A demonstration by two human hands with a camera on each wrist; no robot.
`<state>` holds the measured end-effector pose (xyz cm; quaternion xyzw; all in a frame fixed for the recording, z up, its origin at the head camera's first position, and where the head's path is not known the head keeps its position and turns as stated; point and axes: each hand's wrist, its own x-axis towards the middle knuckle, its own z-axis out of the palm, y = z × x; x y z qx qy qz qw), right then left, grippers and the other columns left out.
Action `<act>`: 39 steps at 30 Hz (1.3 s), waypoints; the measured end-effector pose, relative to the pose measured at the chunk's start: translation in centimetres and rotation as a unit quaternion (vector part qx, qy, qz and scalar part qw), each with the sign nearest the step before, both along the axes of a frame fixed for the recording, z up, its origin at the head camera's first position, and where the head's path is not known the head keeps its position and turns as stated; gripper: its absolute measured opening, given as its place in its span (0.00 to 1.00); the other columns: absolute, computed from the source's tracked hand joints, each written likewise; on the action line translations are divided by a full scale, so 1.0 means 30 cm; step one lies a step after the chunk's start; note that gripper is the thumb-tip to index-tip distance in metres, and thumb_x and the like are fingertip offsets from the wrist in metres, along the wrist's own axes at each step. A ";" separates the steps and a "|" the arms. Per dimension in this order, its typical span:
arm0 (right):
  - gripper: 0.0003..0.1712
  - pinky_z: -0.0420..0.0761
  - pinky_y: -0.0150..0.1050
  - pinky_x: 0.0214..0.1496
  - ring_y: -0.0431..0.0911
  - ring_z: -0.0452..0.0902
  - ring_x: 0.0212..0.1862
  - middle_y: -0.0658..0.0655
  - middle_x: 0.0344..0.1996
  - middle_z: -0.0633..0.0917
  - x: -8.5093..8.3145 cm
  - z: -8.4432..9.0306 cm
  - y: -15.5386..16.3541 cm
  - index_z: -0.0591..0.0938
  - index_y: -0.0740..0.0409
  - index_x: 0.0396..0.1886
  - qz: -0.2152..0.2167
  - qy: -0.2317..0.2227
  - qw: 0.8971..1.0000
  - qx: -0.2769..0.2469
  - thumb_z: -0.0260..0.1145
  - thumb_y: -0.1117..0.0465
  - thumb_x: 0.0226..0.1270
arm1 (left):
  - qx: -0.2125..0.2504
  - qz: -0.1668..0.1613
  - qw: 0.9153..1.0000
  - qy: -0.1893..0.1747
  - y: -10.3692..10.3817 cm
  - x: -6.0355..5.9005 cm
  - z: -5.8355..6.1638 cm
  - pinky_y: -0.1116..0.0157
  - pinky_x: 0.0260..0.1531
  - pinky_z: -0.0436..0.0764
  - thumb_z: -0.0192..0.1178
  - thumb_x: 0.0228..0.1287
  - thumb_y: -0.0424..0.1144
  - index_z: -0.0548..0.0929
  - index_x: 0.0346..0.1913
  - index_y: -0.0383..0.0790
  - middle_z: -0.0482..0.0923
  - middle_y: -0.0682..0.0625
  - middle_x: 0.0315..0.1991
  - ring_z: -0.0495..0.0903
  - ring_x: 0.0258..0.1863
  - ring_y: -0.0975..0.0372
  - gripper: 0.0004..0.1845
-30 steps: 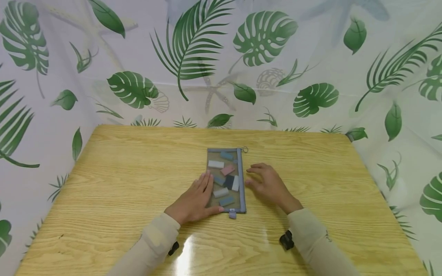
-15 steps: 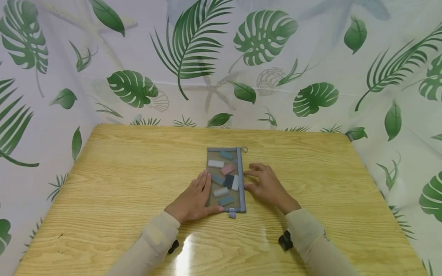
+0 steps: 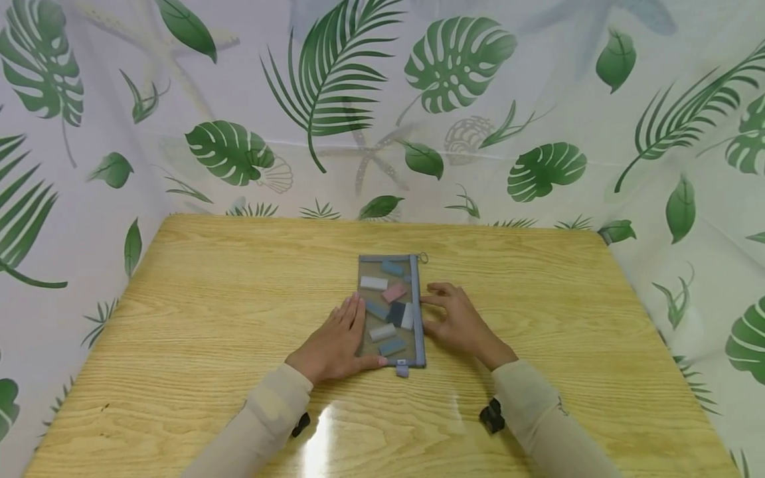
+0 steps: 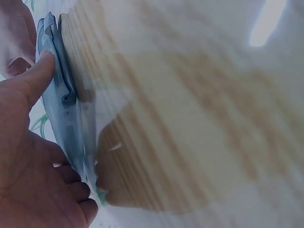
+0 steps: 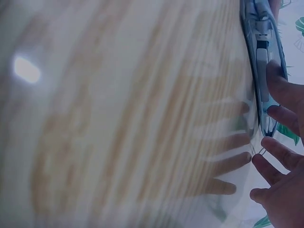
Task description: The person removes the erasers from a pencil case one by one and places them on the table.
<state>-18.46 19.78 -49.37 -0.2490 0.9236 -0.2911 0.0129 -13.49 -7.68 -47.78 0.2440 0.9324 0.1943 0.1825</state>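
Observation:
A see-through zip pouch (image 3: 367,345) with blue-grey edging lies flat on the table. Inside show several small eraser-like blocks: a pink block (image 3: 394,293), a white block (image 3: 374,284), a dark-and-white block (image 3: 400,315) and blue ones. My left hand (image 3: 335,342) rests with straight fingers along the pouch's left side, its thumb on the lower edge. My right hand (image 3: 463,325) is at the right, edged side, thumb and fingertips touching it with the fingers loosely bent. In the right wrist view, the thumb (image 5: 278,83) lies against the pouch (image 5: 260,28) and the other fingers spread.
The wooden table (image 3: 239,285) extends around the pouch. A small ring (image 3: 424,257) sits at the pouch's upper right corner, and a fabric tab (image 3: 402,372) sticks out below. A leaf-patterned cloth (image 3: 335,186) stands behind and at both sides.
My right hand has moved left, from beside the pouch to its right edge. The left hand and the pouch stay in place.

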 end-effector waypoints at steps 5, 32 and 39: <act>0.26 0.53 0.71 0.73 0.66 0.67 0.67 0.71 0.64 0.75 -0.001 0.000 -0.004 0.84 0.69 0.58 0.001 -0.002 1.000 0.001 0.75 0.66 0.59 | -0.007 -0.003 1.000 0.003 0.001 -0.005 0.002 0.52 0.78 0.42 0.53 0.68 0.71 0.38 0.80 0.29 0.30 0.36 0.81 0.33 0.80 0.49 0.59; 0.29 0.48 0.75 0.72 0.63 0.66 0.69 0.71 0.63 0.76 0.002 -0.005 -0.027 0.85 0.70 0.54 -0.004 0.017 0.999 0.029 0.79 0.63 0.52 | -0.017 0.000 1.000 -0.010 0.007 -0.007 0.008 0.52 0.78 0.42 0.54 0.67 0.71 0.38 0.80 0.29 0.30 0.37 0.81 0.33 0.80 0.49 0.60; 0.29 0.46 0.74 0.72 0.64 0.65 0.70 0.71 0.64 0.75 0.004 0.004 -0.028 0.85 0.70 0.54 -0.008 0.017 0.999 0.036 0.78 0.64 0.50 | -0.016 -0.001 1.000 -0.009 0.008 -0.008 0.009 0.51 0.78 0.42 0.54 0.67 0.71 0.38 0.80 0.29 0.30 0.36 0.81 0.33 0.80 0.49 0.60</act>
